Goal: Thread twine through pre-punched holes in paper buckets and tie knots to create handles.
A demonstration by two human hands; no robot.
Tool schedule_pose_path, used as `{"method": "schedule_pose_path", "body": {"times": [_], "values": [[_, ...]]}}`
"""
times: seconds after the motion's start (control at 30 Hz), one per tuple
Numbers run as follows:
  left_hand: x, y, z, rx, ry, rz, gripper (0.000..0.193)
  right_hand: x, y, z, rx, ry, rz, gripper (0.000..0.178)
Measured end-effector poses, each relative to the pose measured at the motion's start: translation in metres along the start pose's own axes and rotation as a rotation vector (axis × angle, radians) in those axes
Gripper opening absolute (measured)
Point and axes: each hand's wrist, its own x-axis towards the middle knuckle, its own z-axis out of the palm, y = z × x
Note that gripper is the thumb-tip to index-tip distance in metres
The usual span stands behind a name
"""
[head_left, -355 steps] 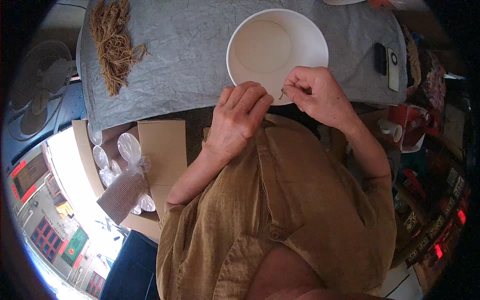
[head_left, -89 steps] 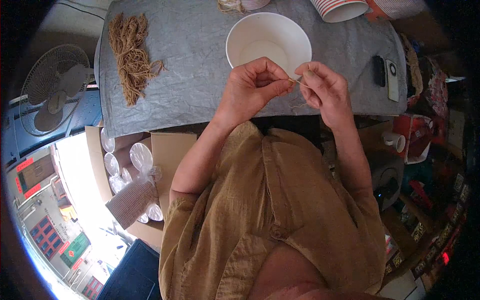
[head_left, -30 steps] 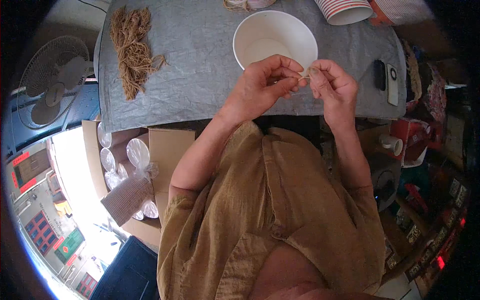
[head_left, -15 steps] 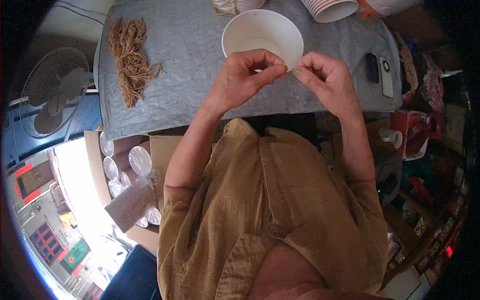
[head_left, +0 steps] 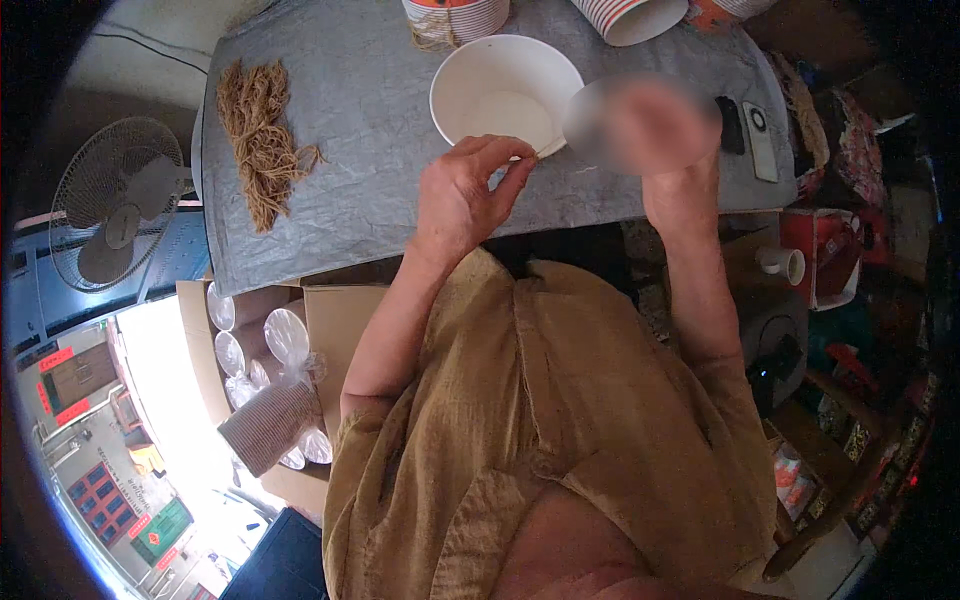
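Observation:
A white paper tub [head_left: 500, 75] sits on the grey-covered table with its open mouth facing me. My left hand [head_left: 462, 195] is just in front of its near rim, thumb and forefinger closed in a pinch on a thin pale strand [head_left: 552, 149] that runs toward the right. To the right of the tub, my right hand [head_left: 660, 130] is raised over the table; its fingers are blurred, so their grip cannot be made out. On the left lies a loose bundle of brown twine [head_left: 258, 140].
Behind the tub stands an orange and striped tub with twine [head_left: 458, 20]; another striped tub [head_left: 625, 20] lies tipped beside it. A phone [head_left: 760, 140] is near the table's right edge. Below left, a carton [head_left: 345, 320] holds wrapped stacks of cups [head_left: 272, 425]; a fan [head_left: 120, 205] stands left.
My hands, close together at the tub's rim before, are apart now. The right hand has moved up and to the right; the left has dropped slightly. The whole view has shifted a little.

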Motion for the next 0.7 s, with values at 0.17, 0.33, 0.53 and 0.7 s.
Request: {"method": "schedule_pose_path", "body": {"times": [0.17, 0.33, 0.53, 0.7], "values": [[0.008, -0.006, -0.017, 0.36, 0.202, 0.243, 0.022, -0.001, 0.005, -0.007, 0.125, 0.052, 0.045, 0.02], [0.01, -0.011, -0.002, 0.38, 0.161, 0.119, 0.025, 0.001, 0.015, -0.005, 0.345, 0.057, 0.038, 0.024], [0.021, 0.025, 0.033, -0.254, 0.147, -0.008, 0.026, -0.001, 0.047, 0.003, 0.643, -0.014, 0.019, 0.027], [0.01, 0.017, 0.036, -1.013, -0.258, -0.442, 0.019, 0.005, 0.054, -0.003, 0.754, -0.024, 0.044, 0.026]]}}
